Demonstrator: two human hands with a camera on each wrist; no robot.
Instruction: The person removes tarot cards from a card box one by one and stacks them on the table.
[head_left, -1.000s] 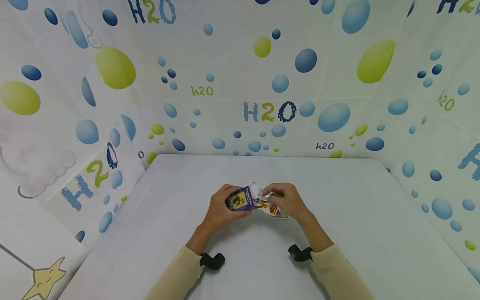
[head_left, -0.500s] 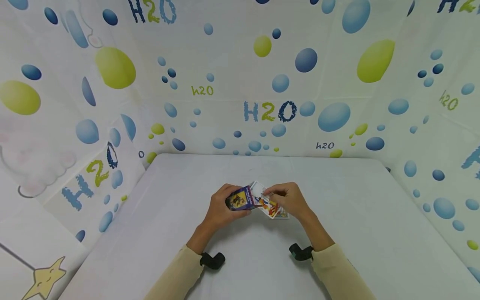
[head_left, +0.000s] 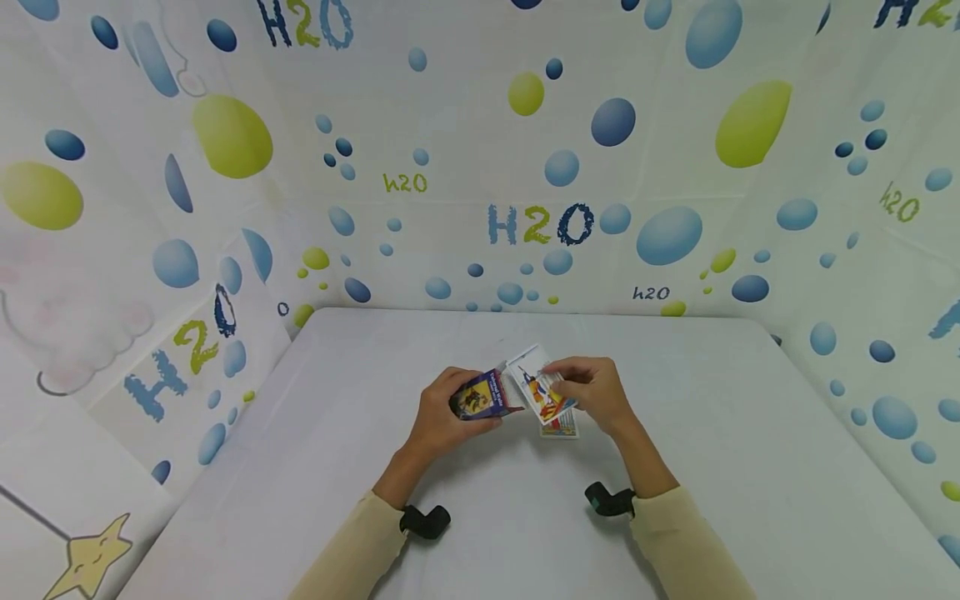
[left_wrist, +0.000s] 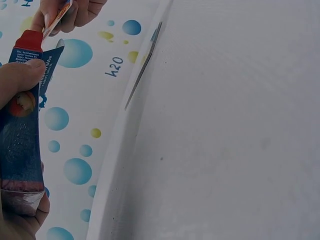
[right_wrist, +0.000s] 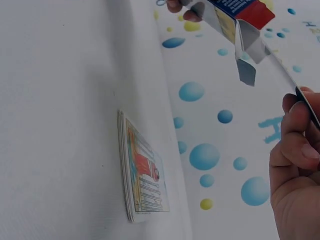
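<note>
In the head view, my left hand (head_left: 438, 417) grips a small dark blue and purple card box (head_left: 478, 397) with a yellow picture panel. Its open end, with flaps (right_wrist: 246, 73) sticking out, faces right. My right hand (head_left: 598, 392) pinches a white-bordered picture card (head_left: 542, 392) between thumb and fingers, tilted just off the box's open end. Whether it is a single card or a thin few, I cannot tell. Below it a small stack of picture cards (right_wrist: 142, 172) lies on the table. What is inside the box is hidden.
A white-covered table (head_left: 337, 533) lies under both hands. Behind and beside it hangs a white cloth (head_left: 465, 100) printed with blue and green spots and H2O lettering. Black wrist cameras (head_left: 426, 522) sit on both wrists.
My right hand has moved right and slightly up, drawing the picture card away from the box's open end. More of the card and the stack shows. The left hand and box stay nearly still.
</note>
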